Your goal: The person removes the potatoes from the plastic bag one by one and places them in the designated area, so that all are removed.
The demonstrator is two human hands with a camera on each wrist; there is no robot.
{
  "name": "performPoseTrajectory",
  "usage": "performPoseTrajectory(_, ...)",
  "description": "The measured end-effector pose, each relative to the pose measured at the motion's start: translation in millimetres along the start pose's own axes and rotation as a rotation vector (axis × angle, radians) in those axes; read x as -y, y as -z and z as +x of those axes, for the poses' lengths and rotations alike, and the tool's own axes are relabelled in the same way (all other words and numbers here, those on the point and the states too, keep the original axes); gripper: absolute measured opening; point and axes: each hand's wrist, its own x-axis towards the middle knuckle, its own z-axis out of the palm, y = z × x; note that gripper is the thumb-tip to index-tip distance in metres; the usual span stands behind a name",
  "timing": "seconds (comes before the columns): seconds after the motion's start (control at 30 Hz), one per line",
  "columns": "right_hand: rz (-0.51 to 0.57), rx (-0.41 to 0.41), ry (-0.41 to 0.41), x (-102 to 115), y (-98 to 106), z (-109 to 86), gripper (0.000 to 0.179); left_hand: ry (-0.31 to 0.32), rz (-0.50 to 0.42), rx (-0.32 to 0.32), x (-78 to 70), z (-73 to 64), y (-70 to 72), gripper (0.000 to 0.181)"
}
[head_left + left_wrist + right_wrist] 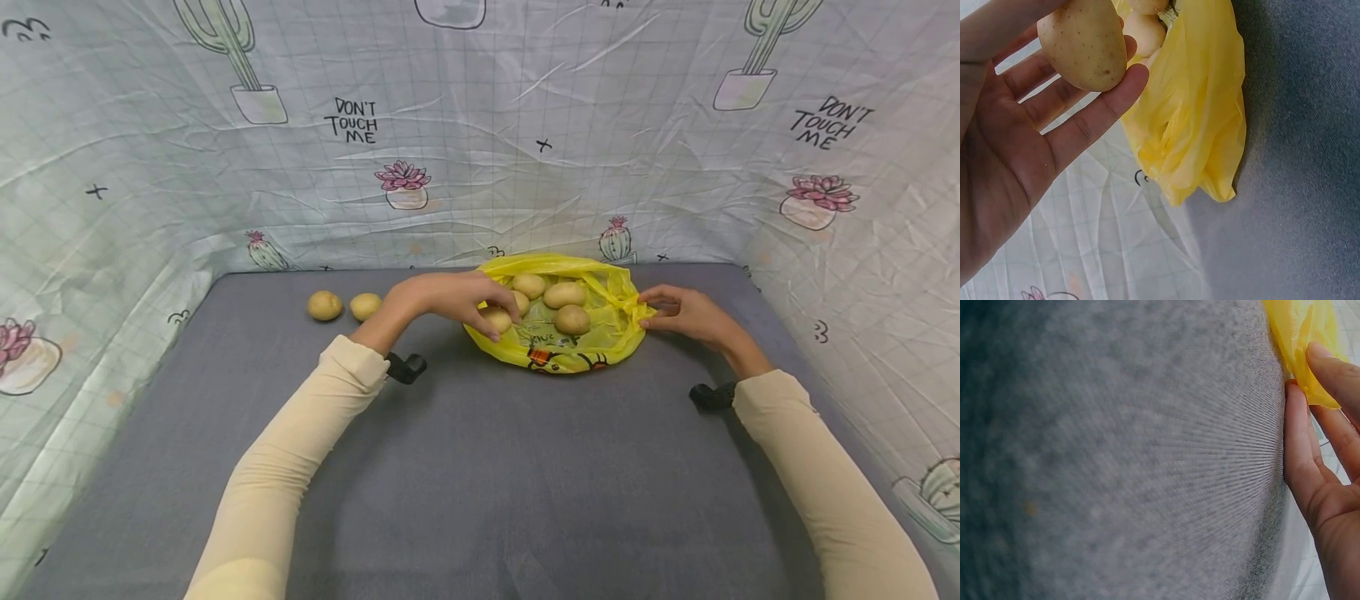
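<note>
A yellow plastic bag [600, 343] lies spread open on the grey table, with several potatoes [565, 294] inside its mouth. At the bag's left edge my left hand [461, 296] holds a potato [1085, 47] between thumb and fingers, just over the opening. In the left wrist view the bag's crumpled side [1191, 106] hangs beside that hand. My right hand [686, 315] pinches the gathered right end of the bag between thumb and fingers. The right wrist view shows this yellow end [1310, 337] at the fingertips, with the hand close to the table surface.
Two loose potatoes, one at the far left [325, 306] and one nearer my left wrist [365, 307], rest on the grey table [480, 483]. A patterned fabric backdrop [480, 167] rises behind the table and along both sides.
</note>
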Motion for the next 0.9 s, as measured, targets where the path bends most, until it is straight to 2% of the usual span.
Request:
performPoseTrajectory(0.57,0.000,-0.002,0.002,1,1,0.2,0.058,0.016,-0.035,-0.012,6.3,-19.0,1.8,0.036)
performPoseTrajectory(0.9,-0.010,-0.004,-0.001,1,0,-0.2,0.057,0.046,-0.053,-0.031,10.9,-29.1,-0.5,0.036)
